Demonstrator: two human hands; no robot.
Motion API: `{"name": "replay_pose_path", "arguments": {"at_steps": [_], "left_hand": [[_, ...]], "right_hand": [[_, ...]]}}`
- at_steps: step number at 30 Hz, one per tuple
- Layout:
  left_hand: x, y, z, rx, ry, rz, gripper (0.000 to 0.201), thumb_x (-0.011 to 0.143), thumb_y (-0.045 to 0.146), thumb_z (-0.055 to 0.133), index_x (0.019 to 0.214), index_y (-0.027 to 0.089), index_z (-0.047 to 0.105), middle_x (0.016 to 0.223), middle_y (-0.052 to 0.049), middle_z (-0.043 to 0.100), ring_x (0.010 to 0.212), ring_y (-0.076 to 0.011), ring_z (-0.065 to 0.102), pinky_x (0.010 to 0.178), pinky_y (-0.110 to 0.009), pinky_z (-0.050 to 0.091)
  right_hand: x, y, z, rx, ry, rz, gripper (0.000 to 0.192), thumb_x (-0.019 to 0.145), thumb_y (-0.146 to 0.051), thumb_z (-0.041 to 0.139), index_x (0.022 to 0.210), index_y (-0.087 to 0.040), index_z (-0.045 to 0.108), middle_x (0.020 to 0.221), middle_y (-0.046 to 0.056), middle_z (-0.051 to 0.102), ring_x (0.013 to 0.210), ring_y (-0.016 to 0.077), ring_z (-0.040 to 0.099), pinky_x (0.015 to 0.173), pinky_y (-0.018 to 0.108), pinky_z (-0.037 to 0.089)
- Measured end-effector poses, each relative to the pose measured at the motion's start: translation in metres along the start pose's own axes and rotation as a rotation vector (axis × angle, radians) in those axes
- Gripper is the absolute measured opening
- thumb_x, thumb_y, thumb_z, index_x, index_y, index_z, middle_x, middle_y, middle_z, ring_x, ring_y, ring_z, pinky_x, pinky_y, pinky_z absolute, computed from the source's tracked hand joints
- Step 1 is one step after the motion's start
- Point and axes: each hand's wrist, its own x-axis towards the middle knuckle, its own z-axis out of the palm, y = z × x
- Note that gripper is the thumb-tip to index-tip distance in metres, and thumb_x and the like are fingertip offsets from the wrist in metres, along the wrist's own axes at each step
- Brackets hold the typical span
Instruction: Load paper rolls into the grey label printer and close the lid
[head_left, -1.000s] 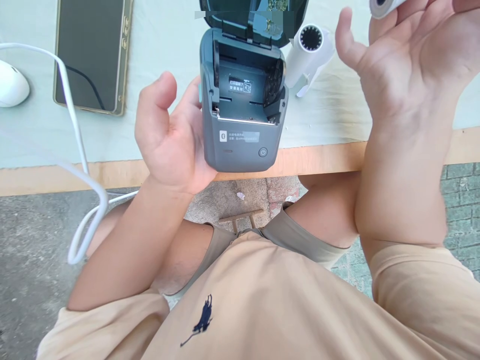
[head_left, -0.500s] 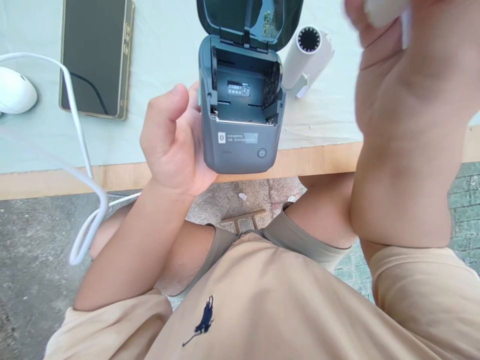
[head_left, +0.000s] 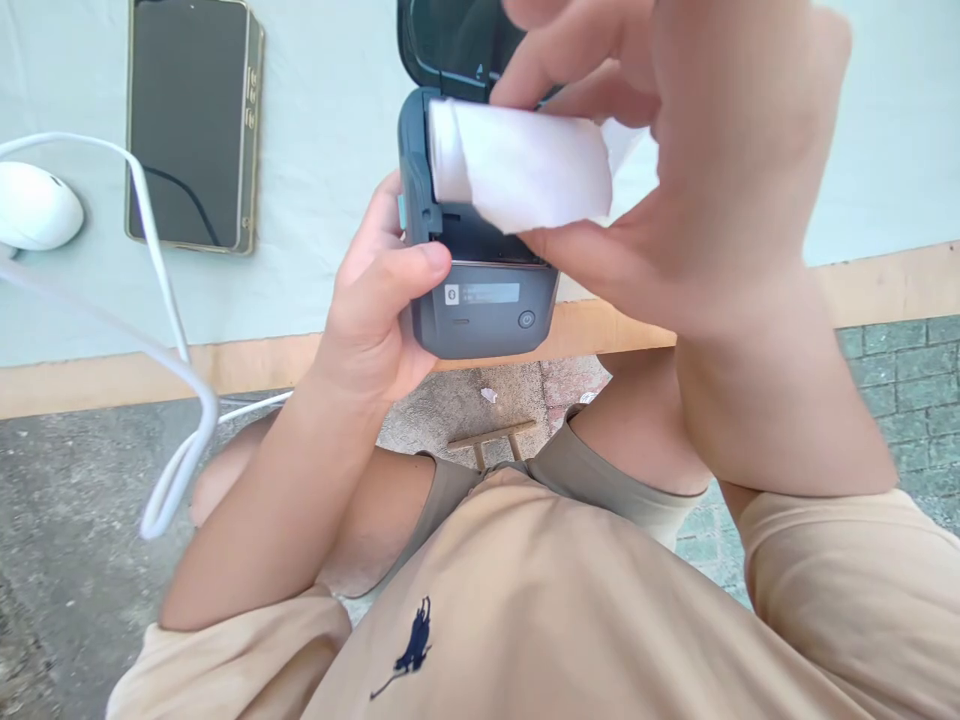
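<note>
1. The left hand (head_left: 375, 310) grips a small grey printer (head_left: 480, 300) from its left side, the thumb pressed on the front edge and the other fingers wrapped behind it, so the hand is clamped on the body.
2. The printer sits at the near edge of the table (head_left: 885, 280), its dark lid (head_left: 442, 40) swung up and open at the back.
3. The right hand (head_left: 712, 190) holds a white paper roll (head_left: 517, 170) lying sideways, thumb beneath and fingers above, closed on it.
4. The roll lies across the mouth of the open compartment, its left end at the printer's left wall; whether it rests on the printer or hangs just above it I cannot tell.
5. On the front panel a small white label and a round power button (head_left: 526, 319) show below the roll.
6. To the left on the pale table cover lie a phone (head_left: 191, 120), a white mouse (head_left: 37, 205) and a white cable (head_left: 161, 300) that loops off the table edge.
</note>
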Motion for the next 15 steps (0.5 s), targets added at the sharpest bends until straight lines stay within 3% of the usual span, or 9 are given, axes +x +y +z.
{"name": "replay_pose_path", "arguments": {"at_steps": [4,8,12,15], "left_hand": [[0.000,0.000,-0.001,0.030,-0.003,-0.004,0.030,0.076,0.018,0.057,0.106,0.024,0.053,0.098,-0.003,0.061,0.108,-0.0244,0.062,0.086,-0.041,0.058],[-0.001,0.001,0.001,0.039,0.017,-0.013,0.028,0.077,0.018,0.054,0.104,0.022,0.053,0.099,-0.005,0.060,0.111,-0.0254,0.060,0.089,-0.044,0.056],[-0.001,0.002,0.003,0.060,0.019,-0.002,0.027,0.078,0.020,0.052,0.105,0.021,0.052,0.104,-0.005,0.060,0.113,-0.0255,0.059,0.094,-0.046,0.053],[0.000,0.004,0.004,0.078,0.013,0.029,0.027,0.079,0.030,0.054,0.103,0.019,0.054,0.091,-0.004,0.057,0.116,-0.0253,0.055,0.100,-0.046,0.049]], "right_hand": [[-0.006,0.004,0.001,-0.400,0.030,-0.100,0.021,0.080,-0.022,0.045,0.098,-0.017,0.053,0.100,0.000,0.060,0.092,0.0127,0.059,0.077,0.026,0.043],[-0.004,0.010,0.004,-0.437,-0.046,-0.093,0.015,0.082,-0.031,0.046,0.089,-0.021,0.054,0.095,-0.003,0.062,0.090,0.0133,0.059,0.076,0.027,0.041],[-0.005,0.010,0.008,-0.482,0.048,-0.197,0.029,0.089,-0.037,0.035,0.085,-0.019,0.057,0.096,0.001,0.057,0.096,0.0144,0.057,0.080,0.028,0.041],[-0.010,0.006,0.016,-0.524,0.088,-0.306,0.042,0.091,-0.046,0.028,0.081,-0.019,0.058,0.084,0.001,0.056,0.087,0.0153,0.056,0.073,0.029,0.038]]}}
